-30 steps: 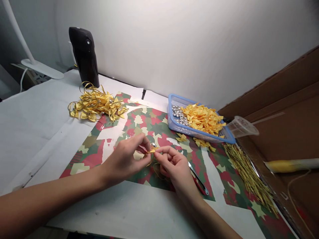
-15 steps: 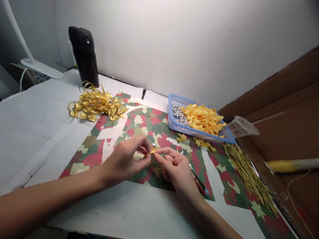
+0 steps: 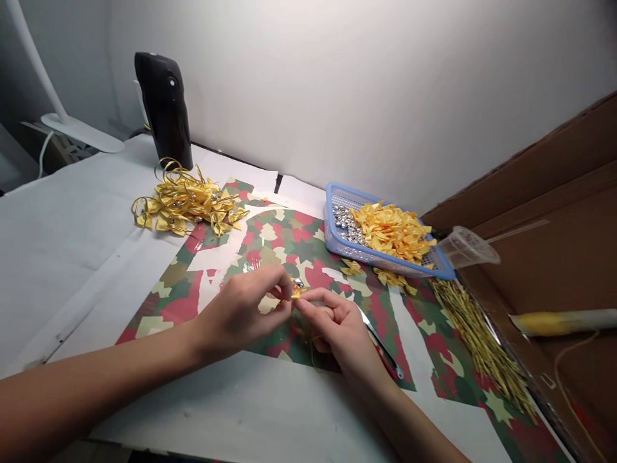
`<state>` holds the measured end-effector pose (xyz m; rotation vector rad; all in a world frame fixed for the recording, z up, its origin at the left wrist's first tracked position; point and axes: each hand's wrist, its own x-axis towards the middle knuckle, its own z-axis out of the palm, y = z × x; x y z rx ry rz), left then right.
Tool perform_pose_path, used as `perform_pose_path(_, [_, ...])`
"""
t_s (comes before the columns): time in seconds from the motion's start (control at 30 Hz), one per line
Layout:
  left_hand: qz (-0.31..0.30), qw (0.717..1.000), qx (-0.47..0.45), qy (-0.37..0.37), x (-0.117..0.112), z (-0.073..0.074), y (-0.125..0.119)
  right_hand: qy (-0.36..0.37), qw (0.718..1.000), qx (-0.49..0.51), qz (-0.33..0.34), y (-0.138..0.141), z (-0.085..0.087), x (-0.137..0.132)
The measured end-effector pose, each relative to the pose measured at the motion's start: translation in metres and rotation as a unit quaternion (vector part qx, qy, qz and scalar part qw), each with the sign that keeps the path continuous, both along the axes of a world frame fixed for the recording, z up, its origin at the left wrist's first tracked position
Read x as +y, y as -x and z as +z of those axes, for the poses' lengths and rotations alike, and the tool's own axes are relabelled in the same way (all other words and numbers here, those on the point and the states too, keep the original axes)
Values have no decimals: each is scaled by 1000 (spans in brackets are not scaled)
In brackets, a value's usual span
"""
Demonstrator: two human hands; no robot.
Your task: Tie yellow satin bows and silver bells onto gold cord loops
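Hands: two, the person's own (image 3: 241, 315) and (image 3: 335, 328); no other person's hands show.
Arms: left reaches in from the left, low and nearly level; right rises from the bottom edge, wrist bent.
Left grip: thumb and forefinger together, clamped on a small yellow satin bow (image 3: 297, 291) with a silver bead (image 3: 299, 283).
Right grip: thumb and forefinger together against the bow's right edge; how firmly is hard to tell.
Bow: held between the hands, above camouflage-print wrapping paper (image 3: 299, 238).
Nearby tool: one slim metal-bladed tool (image 3: 380, 344), just beside the right hand.
Blue plastic basket (image 3: 337, 199): one, holding loose yellow bows (image 3: 393, 233) and silver beads (image 3: 344, 220).
Outside basket: two small clusters of yellow bows (image 3: 351, 267) and (image 3: 393, 278).
Beyond: one heap of gold curled-ribbon bows (image 3: 187, 202); one bundle of gold wire ties (image 3: 482, 341).
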<state>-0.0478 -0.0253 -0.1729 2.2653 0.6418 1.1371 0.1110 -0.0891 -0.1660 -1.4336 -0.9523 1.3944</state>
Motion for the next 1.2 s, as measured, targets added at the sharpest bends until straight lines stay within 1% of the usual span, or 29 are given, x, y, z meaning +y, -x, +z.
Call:
perform_pose_path(0.23, [-7, 1000, -5, -12, -1, -1, 0, -3, 999, 41, 10, 0, -6, -1])
perform_pose_path(0.4, [-6, 1000, 6, -30, -1, -4, 2, -7, 1000, 9, 26, -1, -13, -1])
perform_pose_path(0.5, [-13, 999, 17, -37, 0, -4, 4, 1, 1000, -14, 25, 0, -12, 1])
perform_pose_path(0.6, [-14, 997, 23, -68, 2, -3, 5, 7, 1000, -20, 22, 1, -11, 3])
perform_pose_path(0.73, [-22, 994, 31, -104, 6, -1, 7, -10, 999, -21, 23, 1, -14, 6])
perform_pose_path(0.8, [-28, 994, 36, -97, 7, -1, 8, -22, 999, -14, 28, 1, -15, 8])
perform_pose_path(0.87, [-27, 997, 43, -61, 7, 1, 9, -34, 999, -6, 39, 2, -13, 10])
perform_pose_path(0.93, [-22, 997, 52, -54, 6, 5, 9, -47, 997, 0, 54, 3, -10, 11])
perform_pose_path(1.07, [-3, 996, 67, -57, -1, 14, 10, -80, 993, 6, 84, 6, -4, 11])
perform_pose_path(1.2, [31, 993, 85, -82, -15, 21, 11, -118, 987, 2, 112, 9, -4, 8])
